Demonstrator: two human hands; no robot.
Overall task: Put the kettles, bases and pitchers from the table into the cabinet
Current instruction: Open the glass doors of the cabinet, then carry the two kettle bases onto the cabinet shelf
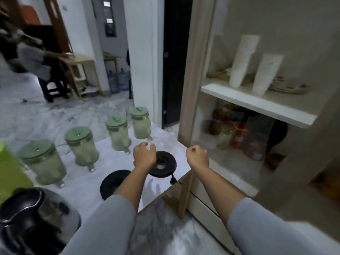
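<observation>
Left hand (144, 155), fingers spread, is held over a black kettle base (164, 164), contact unclear; right hand (197, 156) is fisted, nothing held.

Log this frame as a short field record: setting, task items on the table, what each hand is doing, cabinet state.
setting: marble table beside an open cabinet
pitchers: four green-lidded pitchers in a row on the table
bases: two black bases, both on the table
kettle: dark kettle at near left
left hand: above a base, fingers spread, holding nothing
right hand: curled, empty
cabinet lower shelf: blurred jars
</observation>
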